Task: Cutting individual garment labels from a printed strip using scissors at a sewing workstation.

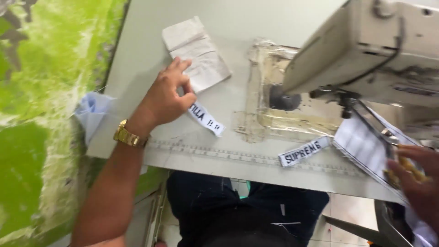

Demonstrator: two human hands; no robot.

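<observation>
With the left hand [168, 95] pinching a white label strip [206, 119] and the right hand [418, 176] gripping striped fabric [363, 146] near the needle [347, 110], either piece might slip askew.

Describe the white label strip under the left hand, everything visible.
The label strip is a narrow white band, cloth or tape by its look, printed with dark letters. It lies flat and slanted on the pale sewing table, its upper end hidden under the left hand, whose fingers rest on it. A folded white cloth piece lies just above.
</observation>
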